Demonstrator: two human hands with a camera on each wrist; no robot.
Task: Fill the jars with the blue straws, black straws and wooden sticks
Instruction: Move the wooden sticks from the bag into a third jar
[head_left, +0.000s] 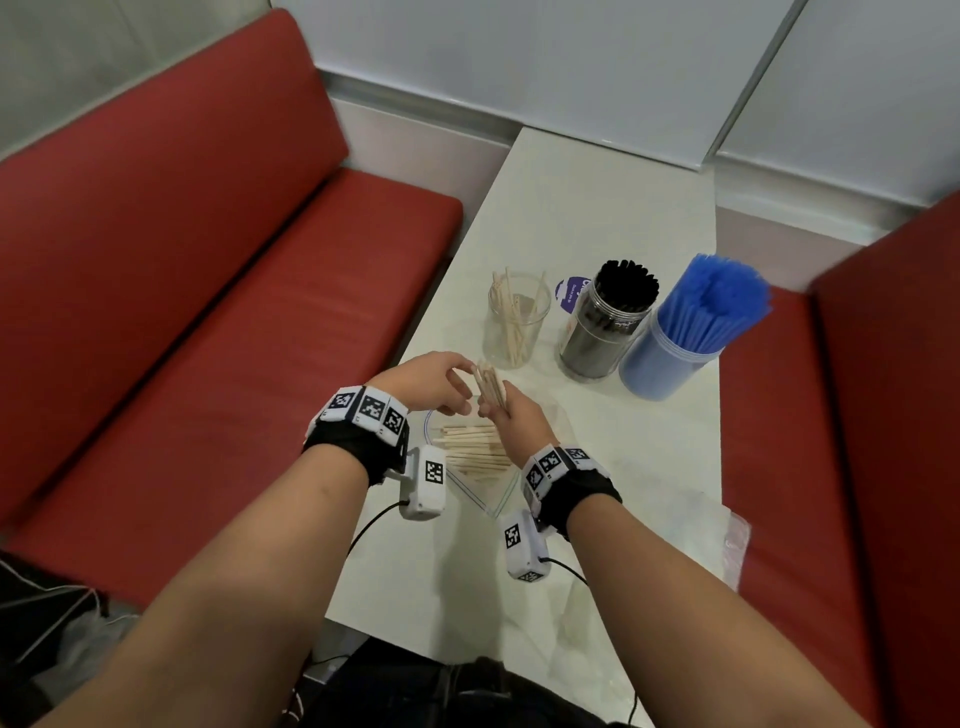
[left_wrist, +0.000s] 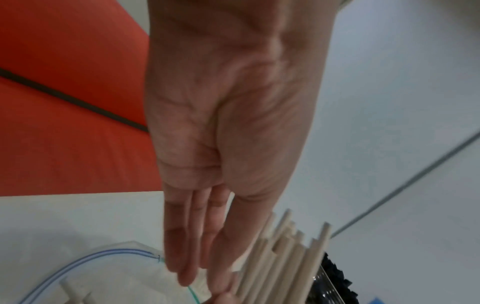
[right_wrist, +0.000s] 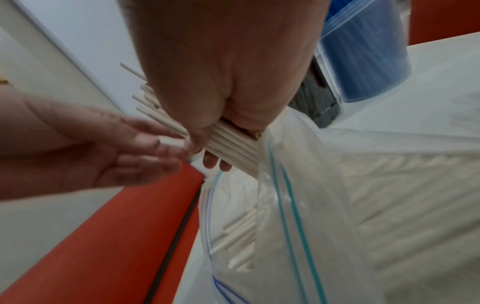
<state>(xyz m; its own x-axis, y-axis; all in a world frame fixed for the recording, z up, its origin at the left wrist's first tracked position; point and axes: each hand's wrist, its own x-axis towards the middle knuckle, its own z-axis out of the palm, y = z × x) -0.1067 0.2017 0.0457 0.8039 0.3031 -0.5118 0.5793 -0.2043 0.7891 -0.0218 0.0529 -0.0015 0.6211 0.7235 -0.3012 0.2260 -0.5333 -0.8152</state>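
Sticks (head_left: 490, 385) upright, tips away, right hand (head_left: 514, 413)

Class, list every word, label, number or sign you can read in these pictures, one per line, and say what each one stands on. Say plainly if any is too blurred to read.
Purple round label on the table behind the jar of black straws: white lettering, too small and partly hidden to read.
Square black-and-white coded markers on the wristbands: patterns only, no words or numbers.
Zip bag, clear jar, blue straw jar: no readable text.
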